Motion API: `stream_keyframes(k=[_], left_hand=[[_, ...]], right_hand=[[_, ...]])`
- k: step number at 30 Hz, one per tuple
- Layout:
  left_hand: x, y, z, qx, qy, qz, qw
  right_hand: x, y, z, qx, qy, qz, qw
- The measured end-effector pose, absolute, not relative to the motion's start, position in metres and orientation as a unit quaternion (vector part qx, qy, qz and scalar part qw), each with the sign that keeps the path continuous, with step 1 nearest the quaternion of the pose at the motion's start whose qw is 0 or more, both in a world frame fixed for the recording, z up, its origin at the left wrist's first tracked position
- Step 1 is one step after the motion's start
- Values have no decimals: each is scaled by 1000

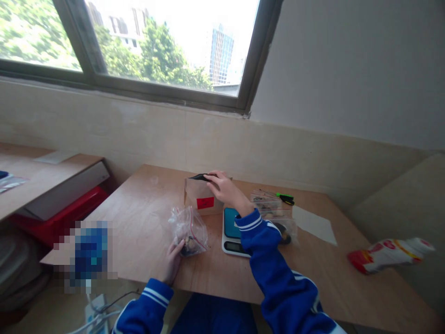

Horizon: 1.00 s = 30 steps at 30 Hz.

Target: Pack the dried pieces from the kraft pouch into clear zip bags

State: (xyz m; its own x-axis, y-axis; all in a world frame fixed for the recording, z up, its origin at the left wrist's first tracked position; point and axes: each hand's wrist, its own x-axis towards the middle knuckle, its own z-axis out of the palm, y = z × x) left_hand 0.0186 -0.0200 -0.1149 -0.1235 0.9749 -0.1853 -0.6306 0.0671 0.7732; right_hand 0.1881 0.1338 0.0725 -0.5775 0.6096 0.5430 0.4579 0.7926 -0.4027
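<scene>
My left hand [174, 260] holds the lower left side of a clear zip bag [190, 232], which lies on the table with small brownish pieces at its bottom. A brown paper bag [192, 189] with a red label [205, 202] stands upright behind it, its dark mouth parted. My right hand [224, 188] reaches over the kitchen scale and pinches the paper bag's top rim; what its fingertips touch inside is hidden. Below my right forearm sits the white kitchen scale [232, 247] with a blue-green top [230, 223], partly covered by the sleeve.
Several clear bags [267, 202] lie right of the scale, near a dark object [285, 234] and green-and-black scissors [286, 198]. A white sheet [314, 223] and a red-and-white bottle [385, 254] lie further right. Cables and a power strip [98, 315] are below the left edge.
</scene>
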Motion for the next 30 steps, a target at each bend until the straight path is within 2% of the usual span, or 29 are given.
stream_keyframes(k=[12,17,19,21,25,30], left_hand=[[19,-20,-113,222,394,645,616],[18,-20,-114,225,400,644,612],[17,-19,-118,218,403,645,612],[17,-18,-121,218,404,645,611],[17,-18,-121,235,396,641,614],[18,-19,-119,296,418,629,584]], right_hand=[[185,136,57,-332,-823,160,432],[178,102,59,-341,-791,122,494],[175,80,50,-359,-773,145,503],[171,60,32,-394,-761,212,470],[167,38,-15,-414,-750,382,346],[167,38,-47,-301,-749,537,245]])
